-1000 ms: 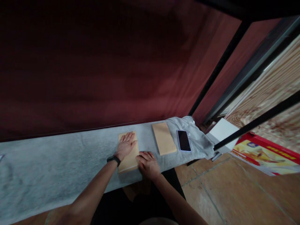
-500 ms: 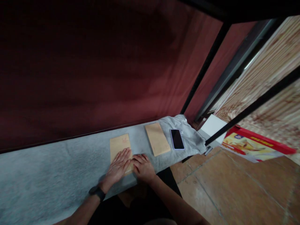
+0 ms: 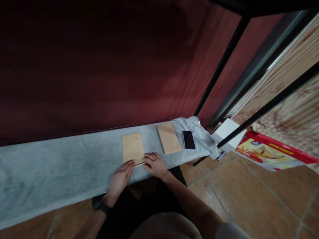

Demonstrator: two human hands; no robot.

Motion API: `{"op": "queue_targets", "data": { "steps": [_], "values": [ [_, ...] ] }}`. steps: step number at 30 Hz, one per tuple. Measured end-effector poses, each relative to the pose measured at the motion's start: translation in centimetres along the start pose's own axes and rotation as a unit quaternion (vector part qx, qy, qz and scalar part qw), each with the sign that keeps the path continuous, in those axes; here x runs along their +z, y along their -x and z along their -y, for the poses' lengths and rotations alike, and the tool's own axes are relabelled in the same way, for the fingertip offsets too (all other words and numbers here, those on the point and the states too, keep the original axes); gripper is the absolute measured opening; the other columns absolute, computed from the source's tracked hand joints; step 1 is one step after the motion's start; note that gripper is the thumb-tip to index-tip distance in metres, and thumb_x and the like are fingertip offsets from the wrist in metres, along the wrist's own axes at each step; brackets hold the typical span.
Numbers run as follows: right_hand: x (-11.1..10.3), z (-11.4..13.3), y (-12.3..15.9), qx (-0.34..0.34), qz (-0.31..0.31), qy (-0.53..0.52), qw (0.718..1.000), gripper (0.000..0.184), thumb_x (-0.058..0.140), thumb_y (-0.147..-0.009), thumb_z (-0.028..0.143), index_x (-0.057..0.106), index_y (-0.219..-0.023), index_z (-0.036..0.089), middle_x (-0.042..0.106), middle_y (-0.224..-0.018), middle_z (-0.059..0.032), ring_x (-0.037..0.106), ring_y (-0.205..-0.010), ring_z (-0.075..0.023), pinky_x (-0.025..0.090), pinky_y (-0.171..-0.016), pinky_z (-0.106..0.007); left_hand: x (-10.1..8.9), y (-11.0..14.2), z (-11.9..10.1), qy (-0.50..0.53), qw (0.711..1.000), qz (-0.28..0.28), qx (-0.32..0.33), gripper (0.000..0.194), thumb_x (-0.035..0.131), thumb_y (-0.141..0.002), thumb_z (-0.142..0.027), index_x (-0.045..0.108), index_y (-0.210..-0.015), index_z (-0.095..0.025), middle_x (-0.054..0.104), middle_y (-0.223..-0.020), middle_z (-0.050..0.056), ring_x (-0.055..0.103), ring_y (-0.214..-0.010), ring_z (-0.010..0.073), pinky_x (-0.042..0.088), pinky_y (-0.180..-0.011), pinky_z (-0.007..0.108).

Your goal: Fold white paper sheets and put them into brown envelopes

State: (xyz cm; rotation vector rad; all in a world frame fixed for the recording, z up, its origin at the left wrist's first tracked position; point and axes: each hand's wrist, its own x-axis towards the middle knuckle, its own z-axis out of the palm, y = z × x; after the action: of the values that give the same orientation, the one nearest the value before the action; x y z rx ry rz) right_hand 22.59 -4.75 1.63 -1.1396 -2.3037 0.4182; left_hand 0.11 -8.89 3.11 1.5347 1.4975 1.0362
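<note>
A brown paper envelope with a faint red mark near its far right corner lies flat before me. My left hand has its fingers bent together over the near left part of the envelope. At the near right corner, my right hand pinches the paper, thumb and fingers close together. Between the two hands the near edge shows a dark line, like a fold or a lifted flap. To the right lies a second, thicker-looking brown envelope, which neither hand touches.
A phone with a dark screen lies right of the second envelope. Grey cloth covers the narrow bench against a dark red wall. Black metal bars, a white box and a red-yellow carton stand to the right.
My left hand has slid from the envelope's middle to its near edge, its fingers now bent instead of flat. My right hand stays by the near right corner. The view has shifted slightly.
</note>
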Motion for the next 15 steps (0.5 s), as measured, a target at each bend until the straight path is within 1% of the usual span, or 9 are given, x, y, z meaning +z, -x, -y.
{"op": "queue_targets", "data": {
  "steps": [3,6,8,10,11,13,15],
  "values": [
    [0.3,0.2,-0.5,0.033,-0.012,-0.003,0.999,0.019,0.061,-0.098,0.025,0.068,-0.115,0.026,0.067,-0.129,-0.0017,0.057,-0.123,-0.0159,0.035,-0.114,-0.037,0.3,-0.3,-0.6,-0.003,0.999,-0.035,-0.006,0.015,0.075,-0.075,-0.031,0.074,-0.09,-0.029,0.074,-0.115,0.007,0.061,-0.121,0.0282,0.035,-0.118,0.04],
    [0.9,1.1,-0.7,0.061,-0.028,0.011,0.998,0.019,0.06,-0.097,0.021,0.069,-0.115,0.024,0.068,-0.127,-0.0037,0.057,-0.122,-0.0185,0.038,-0.112,-0.039,1.0,-0.8,-0.5,-0.055,0.998,-0.036,0.005,0.011,0.068,-0.079,-0.028,0.072,-0.09,-0.028,0.072,-0.115,0.009,0.06,-0.12,0.0293,0.036,-0.117,0.043],
    [1.4,2.1,-0.4,0.045,-0.035,0.022,0.998,0.026,0.056,-0.098,0.019,0.066,-0.123,0.022,0.065,-0.133,-0.006,0.054,-0.127,-0.02,0.035,-0.116,-0.041,1.3,-1.0,0.0,-0.116,0.992,-0.029,0.03,0.013,0.06,-0.085,-0.029,0.07,-0.092,-0.027,0.071,-0.115,0.011,0.059,-0.118,0.0298,0.037,-0.115,0.045],
    [2.1,3.1,0.2,-0.004,-0.022,0.03,0.999,0.034,0.054,-0.1,0.022,0.061,-0.133,0.021,0.06,-0.141,-0.0071,0.05,-0.134,-0.0206,0.031,-0.119,-0.042,1.5,-1.0,0.5,-0.17,0.984,-0.031,0.05,0.017,0.053,-0.089,-0.03,0.068,-0.095,-0.026,0.07,-0.116,0.012,0.059,-0.117,0.0298,0.038,-0.112,0.045],
    [2.4,3.6,0.5,-0.028,-0.012,0.035,0.999,0.038,0.054,-0.101,0.025,0.058,-0.138,0.021,0.058,-0.145,-0.0074,0.048,-0.136,-0.0209,0.03,-0.12,-0.042,1.6,-0.9,0.8,-0.192,0.979,-0.04,0.054,0.02,0.051,-0.09,-0.031,0.068,-0.099,-0.025,0.069,-0.118,0.012,0.058,-0.119,0.0301,0.038,-0.112,0.045],
    [3.0,4.2,1.2,-0.041,-0.005,0.05,0.998,0.047,0.056,-0.1,0.033,0.052,-0.145,0.019,0.054,-0.149,-0.0089,0.045,-0.14,-0.0222,0.03,-0.12,-0.042,1.6,-0.6,1.0,-0.227,0.969,-0.077,0.052,0.026,0.051,-0.09,-0.035,0.065,-0.108,-0.023,0.065,-0.128,0.013,0.053,-0.125,0.0319,0.036,-0.112,0.047],
    [3.4,4.3,1.8,-0.02,-0.012,0.065,0.998,0.053,0.057,-0.1,0.038,0.048,-0.148,0.017,0.051,-0.151,-0.0108,0.044,-0.142,-0.0238,0.03,-0.121,-0.044,1.6,-0.2,0.9,-0.255,0.958,-0.123,0.042,0.035,0.052,-0.09,-0.039,0.062,-0.118,-0.02,0.059,-0.136,0.016,0.049,-0.129,0.0343,0.035,-0.113,0.048]
  ]
}}
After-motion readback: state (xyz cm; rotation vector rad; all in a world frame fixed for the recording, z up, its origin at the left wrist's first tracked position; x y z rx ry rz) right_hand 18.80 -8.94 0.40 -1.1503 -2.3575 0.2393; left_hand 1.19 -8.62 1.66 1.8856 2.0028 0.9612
